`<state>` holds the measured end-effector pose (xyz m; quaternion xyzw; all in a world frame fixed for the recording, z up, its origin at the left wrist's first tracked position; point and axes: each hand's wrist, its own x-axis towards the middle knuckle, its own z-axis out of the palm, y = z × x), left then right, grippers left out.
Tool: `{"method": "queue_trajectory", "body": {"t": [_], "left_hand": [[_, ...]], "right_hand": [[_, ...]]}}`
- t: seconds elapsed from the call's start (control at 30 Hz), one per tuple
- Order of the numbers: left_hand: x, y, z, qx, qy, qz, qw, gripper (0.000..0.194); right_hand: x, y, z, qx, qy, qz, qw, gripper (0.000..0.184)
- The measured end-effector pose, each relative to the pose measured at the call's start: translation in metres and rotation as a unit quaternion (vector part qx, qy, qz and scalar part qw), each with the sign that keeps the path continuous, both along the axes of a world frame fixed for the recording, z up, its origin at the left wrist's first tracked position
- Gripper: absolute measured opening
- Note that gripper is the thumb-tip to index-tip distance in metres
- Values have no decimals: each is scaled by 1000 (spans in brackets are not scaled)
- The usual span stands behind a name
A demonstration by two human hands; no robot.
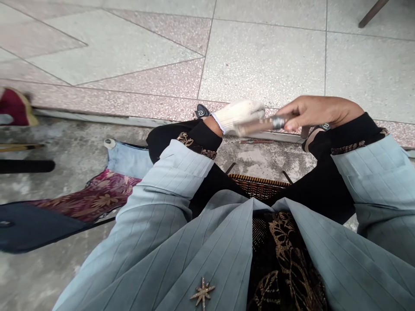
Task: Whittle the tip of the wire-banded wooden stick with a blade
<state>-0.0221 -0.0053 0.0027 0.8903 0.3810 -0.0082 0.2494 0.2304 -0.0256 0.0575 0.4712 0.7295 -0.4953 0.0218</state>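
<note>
My left hand [241,114] wears a white knitted glove with its fingers curled over. Whatever those fingers may hold is hidden and blurred. In my bare right hand [320,112] is a short brown wooden piece [257,127] with silvery wire-like wrapping close to my fingers. It points leftward, and its blurred far end lies against or just in front of the glove; I cannot tell which. Both hands are held over the edge of the tiled floor, between my knees. On the concrete below lie thin brown sticks [256,141].
A woven wicker seat [259,186] shows between my legs. Patterned fabric [97,190] stretches at my left, by a black bar [27,166]. Someone's red shoe [16,108] is at far left. A raised tile edge [129,121] crosses ahead; a thin leg [372,14] stands far right.
</note>
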Motion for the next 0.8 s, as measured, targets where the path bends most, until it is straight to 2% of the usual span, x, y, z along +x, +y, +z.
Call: {"method": "queue_trajectory", "body": {"t": [0.07, 0.17, 0.27, 0.37, 0.47, 0.53, 0.57, 0.67, 0.8], "left_hand": [[4, -2, -4, -20, -13, 3, 1000, 47], [7, -4, -12, -55, -34, -3, 998, 35], [8, -5, -19, -78, -37, -25, 996, 34], [8, -6, -20, -78, -16, -53, 995, 39], [9, -9, -19, -64, 16, -84, 994, 41], [10, -12, -18, -52, 34, -101, 993, 42], [11, -13, -19, -46, 40, -108, 992, 42], [11, -16, -19, -30, 53, -120, 991, 42], [9, -15, -16, -9, 68, -112, 991, 41]], "right_hand": [[-2, -5, 7, -1, 106, -88, 991, 42], [-6, -9, 10, 43, 204, -225, 952, 47], [-6, -5, 5, 71, 195, -261, 943, 48], [-5, 2, -4, 102, 116, -290, 945, 44], [-5, 6, -12, 185, -80, -255, 946, 29], [-7, 9, -17, 218, -218, -176, 935, 22], [-8, 9, -18, 217, -267, -133, 929, 25], [-13, 10, -22, 177, -341, -34, 923, 32], [-12, 6, -26, 117, -356, 14, 927, 27]]}}
